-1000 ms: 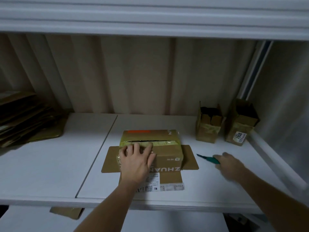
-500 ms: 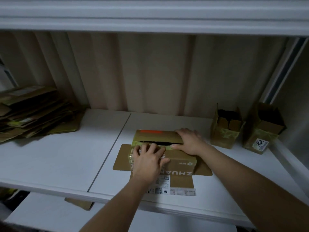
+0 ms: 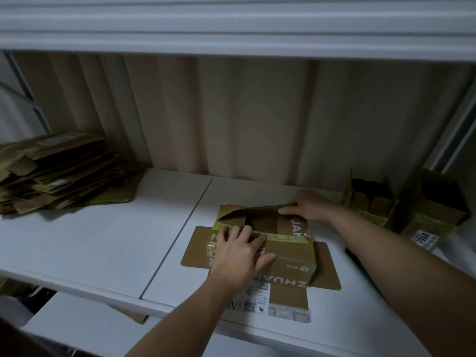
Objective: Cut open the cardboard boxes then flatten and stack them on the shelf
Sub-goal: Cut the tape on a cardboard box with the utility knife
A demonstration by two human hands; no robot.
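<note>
A brown cardboard box with green tape stands on the white shelf, its bottom flaps spread flat around it. My left hand presses on the near top flap, fingers at the slit. My right hand pinches the far top flap and lifts it, so the dark inside shows. The green knife lies on the shelf to the right, mostly hidden behind my right forearm.
A pile of flattened boxes lies at the shelf's left back. Two small opened boxes stand at the right back by the wall. A beam crosses overhead. A lower shelf shows below the front edge.
My right hand set the green knife down on the shelf, moved to the box and lifted its far top flap open. The view shifted right to left; the left hand stayed on the box.
</note>
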